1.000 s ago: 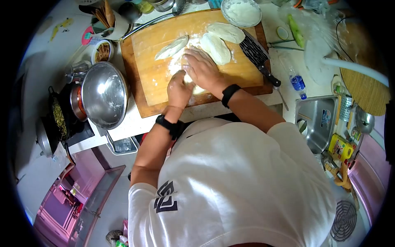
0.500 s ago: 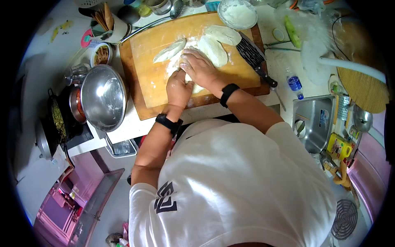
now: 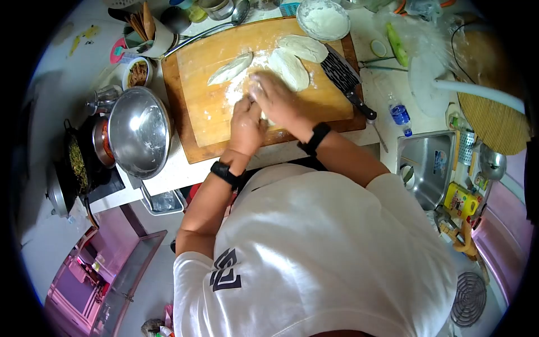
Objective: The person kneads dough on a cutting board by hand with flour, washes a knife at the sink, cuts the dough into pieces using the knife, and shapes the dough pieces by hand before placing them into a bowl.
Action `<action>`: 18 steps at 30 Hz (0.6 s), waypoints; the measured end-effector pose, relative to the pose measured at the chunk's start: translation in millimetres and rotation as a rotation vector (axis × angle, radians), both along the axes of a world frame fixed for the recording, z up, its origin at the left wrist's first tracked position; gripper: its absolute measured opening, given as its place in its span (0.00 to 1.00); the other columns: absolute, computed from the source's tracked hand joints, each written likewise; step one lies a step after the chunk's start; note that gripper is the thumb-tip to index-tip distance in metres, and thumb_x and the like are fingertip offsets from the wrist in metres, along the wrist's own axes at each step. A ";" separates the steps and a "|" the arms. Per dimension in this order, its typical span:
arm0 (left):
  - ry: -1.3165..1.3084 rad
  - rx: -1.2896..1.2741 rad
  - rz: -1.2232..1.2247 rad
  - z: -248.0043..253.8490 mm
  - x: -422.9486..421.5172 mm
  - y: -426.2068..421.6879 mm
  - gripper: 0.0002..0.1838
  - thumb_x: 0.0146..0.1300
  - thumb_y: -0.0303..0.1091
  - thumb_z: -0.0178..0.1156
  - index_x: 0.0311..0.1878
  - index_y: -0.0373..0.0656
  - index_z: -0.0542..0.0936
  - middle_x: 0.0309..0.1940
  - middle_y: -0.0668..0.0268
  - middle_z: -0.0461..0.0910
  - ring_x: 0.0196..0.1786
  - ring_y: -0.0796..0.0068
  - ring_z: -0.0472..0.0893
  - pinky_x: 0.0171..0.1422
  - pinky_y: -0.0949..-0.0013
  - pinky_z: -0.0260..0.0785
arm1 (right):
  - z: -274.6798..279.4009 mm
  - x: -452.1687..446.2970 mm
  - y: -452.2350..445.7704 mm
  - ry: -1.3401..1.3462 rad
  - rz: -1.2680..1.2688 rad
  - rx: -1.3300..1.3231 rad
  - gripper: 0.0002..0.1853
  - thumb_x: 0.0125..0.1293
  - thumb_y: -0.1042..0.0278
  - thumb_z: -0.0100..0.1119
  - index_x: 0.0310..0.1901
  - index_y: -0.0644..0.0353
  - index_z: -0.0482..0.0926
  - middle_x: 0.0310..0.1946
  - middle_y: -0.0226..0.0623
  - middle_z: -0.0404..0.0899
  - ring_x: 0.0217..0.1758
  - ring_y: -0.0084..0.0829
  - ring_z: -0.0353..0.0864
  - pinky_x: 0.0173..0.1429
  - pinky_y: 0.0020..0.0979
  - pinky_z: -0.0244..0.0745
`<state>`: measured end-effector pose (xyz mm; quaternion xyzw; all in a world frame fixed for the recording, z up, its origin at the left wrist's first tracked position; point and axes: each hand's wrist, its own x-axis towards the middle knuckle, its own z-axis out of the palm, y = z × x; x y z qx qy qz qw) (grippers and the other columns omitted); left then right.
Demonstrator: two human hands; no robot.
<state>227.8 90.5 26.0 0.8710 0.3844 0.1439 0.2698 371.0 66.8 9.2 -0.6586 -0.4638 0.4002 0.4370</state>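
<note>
Dough [image 3: 264, 115] peeks out between the curled left hand [image 3: 247, 122] and blurred right hand [image 3: 277, 102], toward the cutting board's [image 3: 205, 119] near edge; from here I can't tell whether either grips it. Too little flour [image 3: 233, 94] might make it stick.

Yeah, that's a kitchen, and a pretty packed one, looks like somebody's home. There's a steel sink [image 3: 426, 146] on the right, and a big wooden cutting board [image 3: 202, 126] in the middle of the white table [image 3: 177, 160] with floury dough pieces [image 3: 289, 70] and a black-handled knife [image 3: 342, 76] on it. Bowl of flour [image 3: 328, 36] at the far edge, tub of utensils [image 3: 163, 46] far left with a ladle [image 3: 241, 11] next to it. Over on the left, a shiny metal bowl [image 3: 140, 146] plus a dark pan [image 3: 92, 163] with chopped greens.
</note>
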 end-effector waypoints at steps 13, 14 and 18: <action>-0.147 -0.037 -0.025 -3.5 1.3 -8.0 0.24 0.51 0.26 0.74 0.53 0.37 0.81 0.47 0.48 0.82 0.50 0.43 0.80 0.54 0.51 0.75 | -4.7 -3.0 -11.3 -0.201 0.001 0.144 0.21 0.74 0.59 0.56 0.63 0.62 0.76 0.62 0.54 0.77 0.69 0.55 0.73 0.74 0.47 0.66; -0.222 -0.098 -0.064 -1.0 -1.4 -16.8 0.24 0.51 0.26 0.74 0.53 0.36 0.81 0.48 0.49 0.81 0.51 0.43 0.79 0.55 0.50 0.74 | -2.8 -4.4 -20.9 -0.343 0.029 0.231 0.21 0.75 0.59 0.56 0.63 0.63 0.76 0.63 0.54 0.77 0.70 0.55 0.73 0.75 0.47 0.66; 0.004 -0.334 0.200 -4.6 -2.2 -5.8 0.23 0.50 0.27 0.76 0.49 0.34 0.80 0.43 0.48 0.82 0.46 0.44 0.81 0.50 0.50 0.75 | -23.9 6.4 -2.9 -0.610 0.051 0.414 0.25 0.72 0.55 0.59 0.59 0.68 0.77 0.61 0.55 0.78 0.70 0.55 0.73 0.76 0.49 0.66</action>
